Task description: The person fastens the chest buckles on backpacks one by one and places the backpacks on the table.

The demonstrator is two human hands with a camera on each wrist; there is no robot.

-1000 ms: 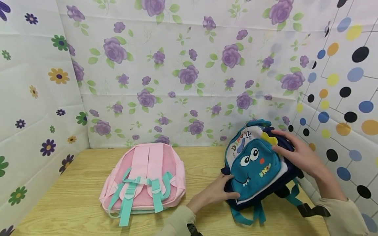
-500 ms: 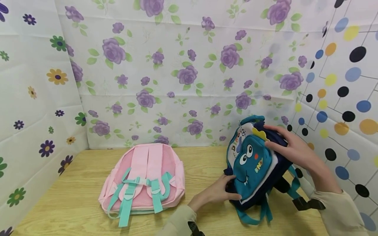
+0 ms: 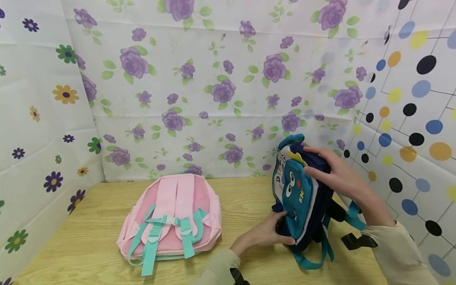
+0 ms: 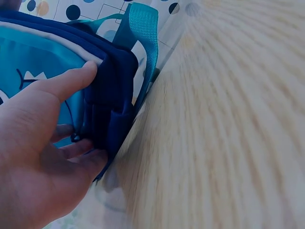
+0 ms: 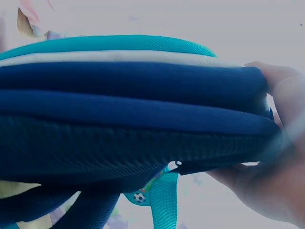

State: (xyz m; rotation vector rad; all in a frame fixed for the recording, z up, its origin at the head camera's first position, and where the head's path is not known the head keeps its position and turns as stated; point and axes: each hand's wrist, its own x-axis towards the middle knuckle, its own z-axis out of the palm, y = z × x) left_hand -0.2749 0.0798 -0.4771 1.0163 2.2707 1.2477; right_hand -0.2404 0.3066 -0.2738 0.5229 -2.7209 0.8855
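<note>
A blue children's backpack [image 3: 303, 194] with a cartoon dinosaur face stands tilted at the right of the table, its front turned to the left. My left hand [image 3: 263, 232] grips its lower left corner, the thumb on the front edge. In the left wrist view, that hand's curled fingertips [image 4: 97, 160] press the bag's navy side. My right hand [image 3: 342, 176] holds the upper right side of the bag. The right wrist view shows the right hand [image 5: 290, 157] around the bag's thickness, with navy straps [image 5: 90, 210] hanging below. The bag's back panel is hidden in the head view.
A pink backpack [image 3: 178, 190] with mint straps lies on the left of the wooden table [image 3: 246, 198], its strap side facing up. Floral cloth [image 3: 199, 91] hangs behind, and a dotted cloth [image 3: 402, 130] hangs close on the right.
The blue backpack has turned, so its front faces more to the left and more of its navy side shows. My right hand has moved left with it; my left hand stays at the lower corner.
</note>
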